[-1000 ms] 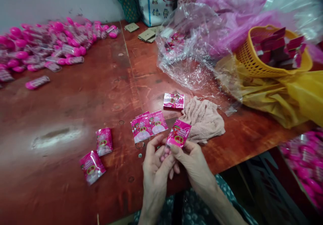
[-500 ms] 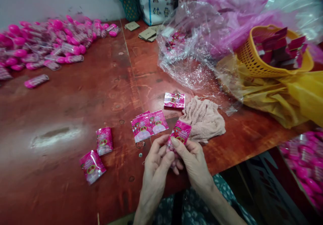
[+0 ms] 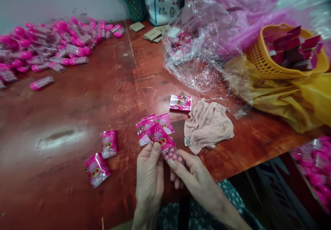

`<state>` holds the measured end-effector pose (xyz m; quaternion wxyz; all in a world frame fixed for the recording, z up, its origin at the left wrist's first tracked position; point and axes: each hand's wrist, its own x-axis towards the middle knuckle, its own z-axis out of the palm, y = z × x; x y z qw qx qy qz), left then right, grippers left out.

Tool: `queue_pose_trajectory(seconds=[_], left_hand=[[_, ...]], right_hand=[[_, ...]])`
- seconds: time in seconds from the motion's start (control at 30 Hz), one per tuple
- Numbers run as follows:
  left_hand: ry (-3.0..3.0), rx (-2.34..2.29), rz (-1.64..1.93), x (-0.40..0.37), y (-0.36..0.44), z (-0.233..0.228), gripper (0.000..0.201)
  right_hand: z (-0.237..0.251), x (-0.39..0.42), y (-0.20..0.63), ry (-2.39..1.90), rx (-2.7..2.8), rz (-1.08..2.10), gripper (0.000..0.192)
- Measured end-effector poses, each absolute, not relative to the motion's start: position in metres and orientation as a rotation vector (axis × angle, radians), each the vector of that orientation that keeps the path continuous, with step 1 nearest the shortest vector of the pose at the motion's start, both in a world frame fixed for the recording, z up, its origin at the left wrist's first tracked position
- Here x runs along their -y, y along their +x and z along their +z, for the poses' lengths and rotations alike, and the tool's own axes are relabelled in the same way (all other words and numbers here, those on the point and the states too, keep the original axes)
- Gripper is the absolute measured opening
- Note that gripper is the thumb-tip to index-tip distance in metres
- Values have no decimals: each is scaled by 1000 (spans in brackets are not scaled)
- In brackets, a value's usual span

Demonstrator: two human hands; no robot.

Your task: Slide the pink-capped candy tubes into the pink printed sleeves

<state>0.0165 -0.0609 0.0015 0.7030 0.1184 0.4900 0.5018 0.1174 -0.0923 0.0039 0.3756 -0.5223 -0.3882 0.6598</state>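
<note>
Together the left hand point(image 3: 150, 175) and right hand point(image 3: 192, 178) pinch a pink packet point(image 3: 160, 139) just above the surface point(image 3: 77, 113), tilted so pink candies point(image 3: 172, 156) spill toward the right grip.

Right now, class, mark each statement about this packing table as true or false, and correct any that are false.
1. Both hands hold one pink printed sachet. True.
2. The crumpled beige cloth lies inside the yellow plastic basket. False: it lies on the red-brown wooden table.
3. Two pink sachets lie left of the left hand. True.
4. The right hand rests flat on the cloth. False: its grip is on the sachet.
</note>
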Motion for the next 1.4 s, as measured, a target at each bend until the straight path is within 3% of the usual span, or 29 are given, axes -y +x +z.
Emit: queue_pose_trajectory(seconds=[0.4, 0.5, 0.63, 0.93, 1.4], left_hand=[[218, -1116, 1185, 74, 22, -1, 15], [236, -1074, 1194, 72, 17, -2, 19], [287, -1095, 1139, 65, 13, 2, 16], [392, -1151, 990, 74, 21, 2, 20], [432, -1067, 926, 79, 19, 3, 30]], right_hand=[[-3, 111, 111, -1721, 1146, 1277, 34], [-1, 104, 110, -1608, 1140, 1448, 26], [-1, 98, 107, -1460, 1129, 1701, 32], [-3, 109, 107, -1556, 982, 1655, 37], [-4, 95, 107, -1274, 894, 1609, 32]])
